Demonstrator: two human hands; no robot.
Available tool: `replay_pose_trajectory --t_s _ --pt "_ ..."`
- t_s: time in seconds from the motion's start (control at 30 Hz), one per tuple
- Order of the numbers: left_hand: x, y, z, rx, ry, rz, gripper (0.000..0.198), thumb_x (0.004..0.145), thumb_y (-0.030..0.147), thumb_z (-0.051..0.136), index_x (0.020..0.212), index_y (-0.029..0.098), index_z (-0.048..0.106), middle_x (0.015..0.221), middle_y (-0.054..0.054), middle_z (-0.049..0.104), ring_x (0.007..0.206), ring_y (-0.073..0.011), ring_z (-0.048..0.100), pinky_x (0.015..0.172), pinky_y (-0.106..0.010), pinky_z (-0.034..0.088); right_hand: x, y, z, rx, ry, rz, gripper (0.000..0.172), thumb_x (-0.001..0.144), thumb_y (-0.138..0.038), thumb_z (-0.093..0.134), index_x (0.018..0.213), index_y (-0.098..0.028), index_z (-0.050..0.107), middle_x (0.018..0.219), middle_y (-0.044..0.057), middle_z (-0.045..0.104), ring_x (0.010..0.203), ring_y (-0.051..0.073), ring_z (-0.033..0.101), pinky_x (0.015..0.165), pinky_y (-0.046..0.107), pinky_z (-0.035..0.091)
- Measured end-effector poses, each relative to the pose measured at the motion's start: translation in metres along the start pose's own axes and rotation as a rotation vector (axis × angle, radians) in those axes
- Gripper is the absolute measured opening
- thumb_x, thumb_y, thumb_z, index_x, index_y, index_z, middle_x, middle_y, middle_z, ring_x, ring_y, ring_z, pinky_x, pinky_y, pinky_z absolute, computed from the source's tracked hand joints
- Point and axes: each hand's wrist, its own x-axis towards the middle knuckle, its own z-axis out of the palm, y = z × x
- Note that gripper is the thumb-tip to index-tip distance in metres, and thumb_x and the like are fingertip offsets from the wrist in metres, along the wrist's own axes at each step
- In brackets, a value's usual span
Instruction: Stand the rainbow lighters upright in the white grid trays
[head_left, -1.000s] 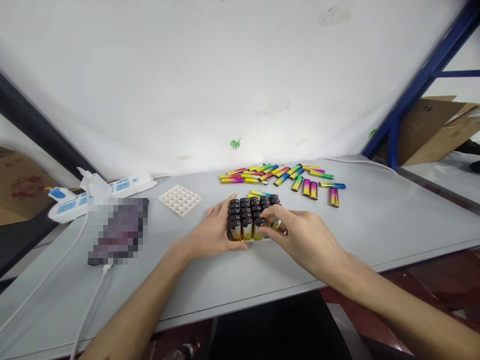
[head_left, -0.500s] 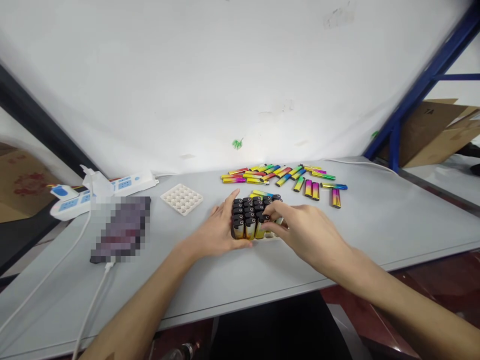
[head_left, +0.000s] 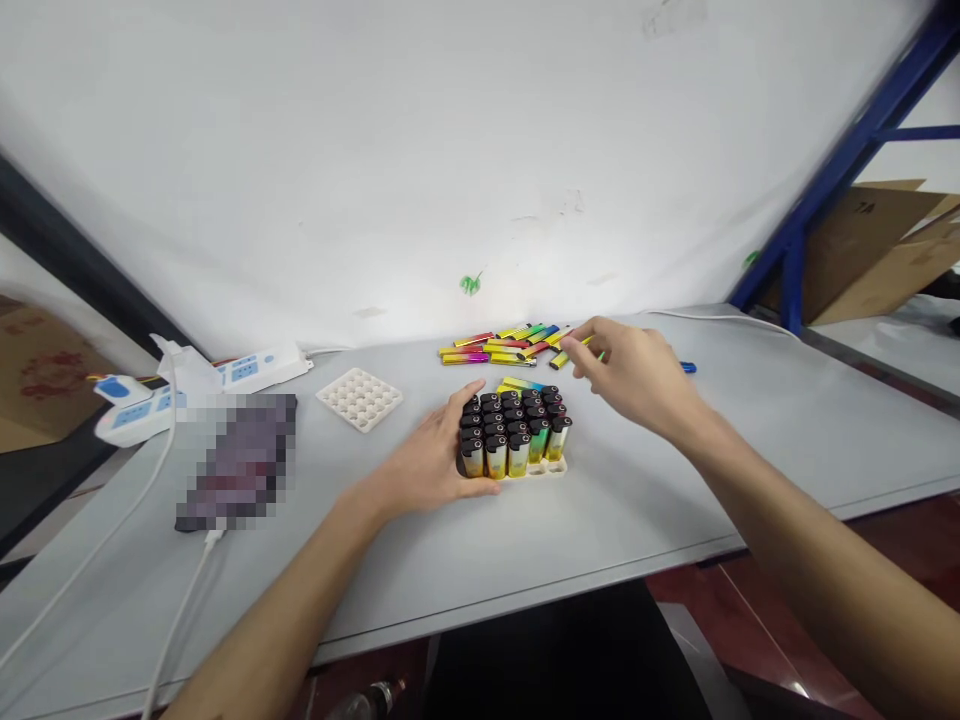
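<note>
A white tray [head_left: 559,467] in the middle of the grey table holds several upright lighters [head_left: 514,430] with black caps and gold-green bodies. My left hand [head_left: 431,458] rests flat against the tray's left side, fingers open and touching the lighters. My right hand [head_left: 637,375] hovers behind and to the right of the tray, over a heap of loose rainbow-coloured lighters [head_left: 502,347] lying on the table. Its fingers are spread and curled slightly, nothing between them. One loose lighter [head_left: 521,384] lies just behind the tray.
An empty white honeycomb tray [head_left: 360,398] lies left of the filled one. Further left are a blurred dark object [head_left: 236,460] with a white cable and two white power strips [head_left: 187,385]. A white wall backs the table; a blue rack post [head_left: 832,170] and cardboard boxes stand right.
My right hand has left the front right of the tray and moved back and right, over the loose lighters. The left hand has stayed at the tray's side.
</note>
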Motion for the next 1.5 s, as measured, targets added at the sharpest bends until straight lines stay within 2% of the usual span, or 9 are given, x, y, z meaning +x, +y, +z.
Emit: replay_pose_trajectory --t_s 0.17,0.3,0.53,0.87,1.03,1.13,1.23,1.33,1.5 --pt "0.000 0.000 0.001 0.008 0.006 -0.014 0.116 0.069 0.051 0.082 0.157 0.028 0.010 0.156 -0.014 0.038 0.141 -0.0368 0.041 0.116 -0.052 0.034 0.023 0.047 0.047 -0.008 -0.212 -0.011 0.030 0.095 -0.043 0.050 0.097 -0.020 0.070 0.084 0.005 0.075 0.072 0.019 0.065 0.062 0.029 0.039" --pt "0.000 0.000 0.000 0.015 0.005 -0.020 0.116 0.069 0.051 0.082 0.157 0.030 0.009 0.159 -0.012 0.033 0.142 -0.0365 0.039 0.117 -0.051 0.034 0.018 0.052 0.070 -0.077 -0.306 -0.052 0.024 0.090 -0.039 0.058 0.102 -0.021 0.070 0.081 0.003 0.073 0.074 0.019 0.063 0.060 0.027 0.036" --pt "0.001 0.001 -0.001 0.023 -0.010 -0.066 0.116 0.069 0.052 0.082 0.156 0.032 0.007 0.157 -0.011 0.035 0.140 -0.0355 0.041 0.115 -0.050 0.038 0.015 0.055 0.068 0.039 -0.275 0.029 0.021 0.085 -0.040 0.063 0.087 -0.020 0.067 0.089 0.005 0.072 0.075 0.018 0.062 0.061 0.028 0.040" --pt "0.000 -0.002 -0.001 0.009 0.003 -0.072 0.116 0.069 0.053 0.082 0.155 0.032 0.007 0.153 -0.014 0.039 0.139 -0.0361 0.044 0.113 -0.051 0.040 0.019 0.066 0.062 0.137 -0.167 0.052 0.018 0.085 -0.028 0.066 0.099 -0.017 0.067 0.098 0.006 0.072 0.087 0.019 0.065 0.079 0.032 0.048" --pt "-0.001 -0.002 0.000 0.000 0.005 -0.073 0.116 0.070 0.051 0.082 0.156 0.032 0.006 0.154 -0.014 0.038 0.140 -0.0358 0.042 0.114 -0.051 0.038 0.020 0.065 0.056 0.400 -0.087 0.145 0.025 0.086 -0.044 0.065 0.091 -0.019 0.064 0.099 0.006 0.071 0.092 0.021 0.064 0.082 0.036 0.048" --pt "-0.001 -0.002 0.000 -0.005 0.014 -0.073 0.117 0.070 0.051 0.083 0.156 0.032 0.006 0.153 -0.014 0.040 0.139 -0.0358 0.044 0.113 -0.051 0.039 0.021 0.061 0.057 0.758 -0.059 0.191 0.035 0.089 -0.055 0.059 0.094 -0.021 0.055 0.087 0.004 0.069 0.082 0.019 0.065 0.075 0.034 0.051" --pt "-0.001 -0.002 0.000 -0.002 0.017 -0.056 0.118 0.069 0.051 0.083 0.156 0.032 0.005 0.153 -0.015 0.039 0.139 -0.0363 0.044 0.113 -0.052 0.039 0.020 0.057 0.059 0.974 -0.099 0.275 0.036 0.090 -0.058 0.058 0.095 -0.023 0.049 0.069 -0.004 0.058 0.056 0.012 0.054 0.052 0.026 0.045" --pt "0.000 -0.003 0.000 0.005 0.017 -0.055 0.117 0.069 0.052 0.083 0.156 0.031 0.007 0.153 -0.015 0.039 0.139 -0.0363 0.044 0.114 -0.052 0.038 0.020 0.056 0.062 0.958 -0.157 0.373 0.026 0.091 -0.048 0.058 0.093 -0.022 0.052 0.065 -0.006 0.047 0.046 0.008 0.038 0.040 0.021 0.031" --pt "-0.001 -0.001 -0.001 -0.002 0.007 -0.079 0.116 0.069 0.053 0.082 0.156 0.032 0.007 0.152 -0.014 0.041 0.138 -0.0354 0.046 0.112 -0.051 0.041 0.018 0.056 0.064 0.912 -0.210 0.341 0.019 0.093 -0.035 0.056 0.103 -0.020 0.057 0.078 0.002 0.060 0.058 0.013 0.054 0.046 0.024 0.044"
